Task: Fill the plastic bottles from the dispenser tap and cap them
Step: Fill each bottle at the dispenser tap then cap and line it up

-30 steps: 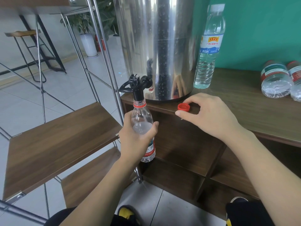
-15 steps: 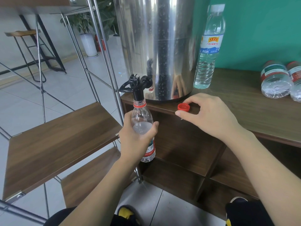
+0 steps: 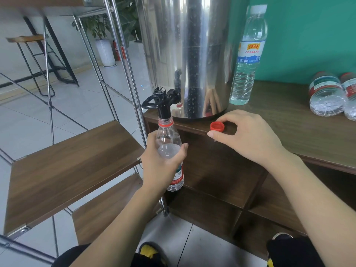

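Under the black tap (image 3: 163, 101) of a steel dispenser (image 3: 185, 54), a small clear plastic bottle (image 3: 169, 147) stood upright, its open neck right at the spout and water showing inside it. The left hand (image 3: 161, 162) gripped the bottle around its middle, fingers curled about it. Its red cap (image 3: 217, 126) lay on the front edge of the brown wooden table (image 3: 289, 122), and the right hand (image 3: 248, 135) rested beside it, thumb and forefinger loosely curved around the cap; whether they touched it could not be told. Behind, a tall water bottle (image 3: 248, 54) stood just beside the dispenser, its blue and white label carrying Chinese characters. Two more bottles (image 3: 327, 93) lay on their sides, well apart to the right. A metal-framed shelf unit (image 3: 73, 162) stood at left.
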Tool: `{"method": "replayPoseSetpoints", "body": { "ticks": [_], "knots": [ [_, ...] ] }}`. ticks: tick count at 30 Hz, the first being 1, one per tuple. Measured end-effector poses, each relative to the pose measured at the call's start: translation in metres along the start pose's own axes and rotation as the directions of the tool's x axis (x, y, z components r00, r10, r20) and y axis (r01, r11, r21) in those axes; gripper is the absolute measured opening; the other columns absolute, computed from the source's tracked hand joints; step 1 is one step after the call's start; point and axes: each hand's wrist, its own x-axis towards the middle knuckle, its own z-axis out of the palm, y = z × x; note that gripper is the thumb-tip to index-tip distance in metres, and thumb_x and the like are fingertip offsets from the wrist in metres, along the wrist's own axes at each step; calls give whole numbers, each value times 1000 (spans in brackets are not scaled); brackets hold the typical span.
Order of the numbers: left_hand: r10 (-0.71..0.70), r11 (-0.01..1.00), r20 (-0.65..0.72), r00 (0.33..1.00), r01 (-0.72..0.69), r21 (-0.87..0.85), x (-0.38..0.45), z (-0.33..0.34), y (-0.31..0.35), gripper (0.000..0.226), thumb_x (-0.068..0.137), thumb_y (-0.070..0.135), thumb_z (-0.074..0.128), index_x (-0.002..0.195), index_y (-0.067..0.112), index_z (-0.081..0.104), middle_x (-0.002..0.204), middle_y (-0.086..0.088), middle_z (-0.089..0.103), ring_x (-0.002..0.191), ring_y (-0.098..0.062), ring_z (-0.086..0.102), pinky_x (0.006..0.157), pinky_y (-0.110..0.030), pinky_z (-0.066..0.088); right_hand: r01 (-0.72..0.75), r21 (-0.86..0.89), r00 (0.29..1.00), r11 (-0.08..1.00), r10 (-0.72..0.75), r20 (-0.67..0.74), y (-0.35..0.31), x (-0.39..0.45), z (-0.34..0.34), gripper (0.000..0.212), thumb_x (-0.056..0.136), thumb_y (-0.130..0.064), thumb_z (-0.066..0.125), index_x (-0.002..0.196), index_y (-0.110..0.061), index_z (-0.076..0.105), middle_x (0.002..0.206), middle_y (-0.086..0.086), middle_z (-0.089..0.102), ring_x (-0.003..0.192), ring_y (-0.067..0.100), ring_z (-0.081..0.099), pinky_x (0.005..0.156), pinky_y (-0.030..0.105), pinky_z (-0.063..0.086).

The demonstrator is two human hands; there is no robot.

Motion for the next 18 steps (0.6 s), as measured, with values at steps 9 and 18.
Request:
{"method": "replayPoseSetpoints", "body": {
  "ticks": [9, 18],
  "knots": [
    [-11, 1000, -2, 1000, 11, -2, -1, 0, 4, 67, 80, 37, 85, 135, 23, 49, 125, 8, 65, 112, -10, 63, 102, -34, 52, -21, -25, 1000, 999, 21, 7, 0, 0, -1, 50, 83, -70, 64, 118, -34, 68, 118, -14, 65, 106, 11, 59, 90, 36, 51],
    [-8, 1000, -2, 1000, 8, -2, -2, -1, 4, 78, 71, 54, 79, 136, 23, 49, 128, 6, 65, 114, -14, 64, 104, -42, 53, -25, -32, 1000, 999, 25, 14, -1, 0, 0, 42, 84, -69, 64, 108, -35, 67, 109, -15, 65, 96, 10, 59, 84, 38, 53]
  ]
}}
